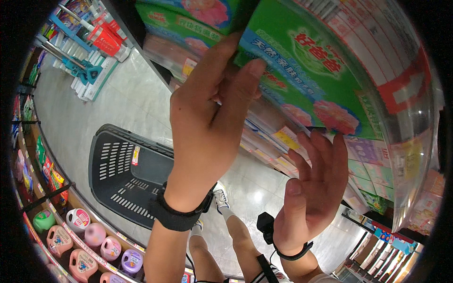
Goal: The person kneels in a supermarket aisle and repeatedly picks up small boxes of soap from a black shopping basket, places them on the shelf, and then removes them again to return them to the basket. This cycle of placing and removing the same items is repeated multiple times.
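A large green carton [272, 24] with pink flower pictures and printed writing stands on the shelf before me. My left hand [207, 106] is at its left side, the index finger reaching into the dark gap beside a similar green carton [170, 21]. The left thumb lies over the carton's front; how firmly the fingers grip is partly hidden. My right hand [315, 184] is raised, palm partly turned up and fingers apart, its fingertips by the carton's lower edge. I see nothing held in it.
Clear plastic shelf edging [410, 159] curves along the right. On the floor stands a dark grey shopping basket [106, 191] with slotted sides. Detergent bottles [83, 263] fill the shelf at lower left. Mops [85, 70] and red-labelled boxes [106, 40] stand at upper left.
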